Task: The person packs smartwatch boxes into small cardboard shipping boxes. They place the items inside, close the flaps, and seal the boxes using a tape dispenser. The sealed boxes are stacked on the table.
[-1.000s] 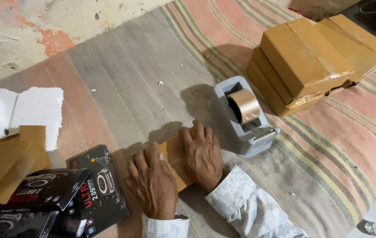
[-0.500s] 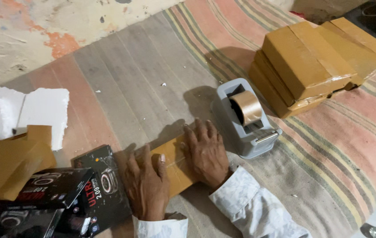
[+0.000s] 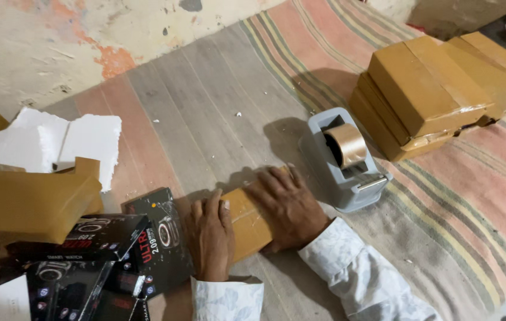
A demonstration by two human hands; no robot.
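A small brown wrapped box lies on the striped mat in front of me. My left hand lies flat on its left end, fingers pointing away from me. My right hand presses palm-down over its right half, covering much of the top. Both sleeves are white with a pale pattern. A grey tape dispenser with a brown tape roll stands just right of my right hand.
A stack of brown wrapped boxes sits at the far right. Black printed product boxes lie at the lower left, beside brown packets and white foam pieces. The striped mat meets bare floor at the top.
Both hands have stayed on the small brown box, shifting slightly; the right hand has slid a little further over its top. The view has moved closer.
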